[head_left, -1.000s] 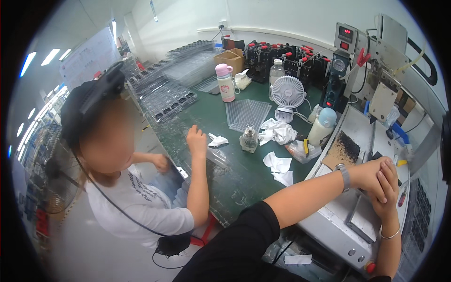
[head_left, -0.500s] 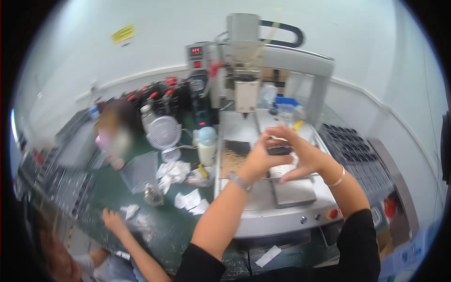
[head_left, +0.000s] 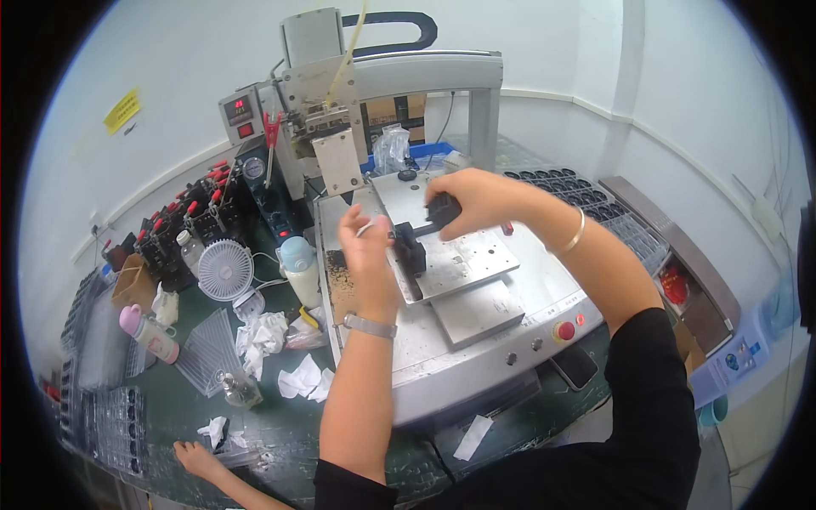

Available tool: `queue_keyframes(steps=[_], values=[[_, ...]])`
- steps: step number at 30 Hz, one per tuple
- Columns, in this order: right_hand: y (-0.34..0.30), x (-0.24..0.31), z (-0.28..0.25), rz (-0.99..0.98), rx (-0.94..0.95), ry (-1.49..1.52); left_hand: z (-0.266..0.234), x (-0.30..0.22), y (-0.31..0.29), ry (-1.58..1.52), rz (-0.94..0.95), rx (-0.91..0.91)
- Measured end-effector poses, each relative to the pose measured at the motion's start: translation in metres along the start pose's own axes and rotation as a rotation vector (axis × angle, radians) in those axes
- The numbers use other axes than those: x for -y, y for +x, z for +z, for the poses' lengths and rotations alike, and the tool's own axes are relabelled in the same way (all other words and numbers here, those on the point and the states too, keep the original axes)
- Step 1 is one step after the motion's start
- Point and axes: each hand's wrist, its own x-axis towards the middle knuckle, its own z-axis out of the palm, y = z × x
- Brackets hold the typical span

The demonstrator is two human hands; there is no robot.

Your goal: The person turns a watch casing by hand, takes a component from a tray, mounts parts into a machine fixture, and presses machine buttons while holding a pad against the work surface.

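Observation:
My right hand point(head_left: 484, 202) curls from above around a small black block-shaped part point(head_left: 443, 210), over the metal plate of the bench machine. Left of it, my left hand point(head_left: 365, 246) is raised with fingers partly bent and apart, and nothing shows between them. Right beside its fingertips a black clamp-like fixture point(head_left: 412, 252) stands on the flat metal plate point(head_left: 463, 265). Whether the left fingers touch the fixture I cannot tell. The machine's pale head point(head_left: 337, 161) hangs just behind my left hand.
Crumpled white tissues point(head_left: 262, 336), a small fan point(head_left: 225, 270), a bottle point(head_left: 298, 270) and a glass jar point(head_left: 240, 389) stand left. Another person's hand point(head_left: 197, 459) rests at the table's near left. Trays of black round parts point(head_left: 586, 191) lie right. A red button point(head_left: 563, 331) sits on the machine's front.
The view has swung to the right. My hands, close together before, have moved apart, and the black part now shows in my right hand. The black fixture has come into sight.

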Motion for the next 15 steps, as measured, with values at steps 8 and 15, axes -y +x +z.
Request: queue_keyframes(steps=[8,15], values=[[0.034,-0.059,0.029,0.543,0.405,-0.126,-0.01,0.006,0.007,-0.016,-0.25,-0.289],[0.041,-0.065,0.015,0.4,0.277,-0.246,-0.007,0.007,0.004,0.049,-0.23,-0.258]])
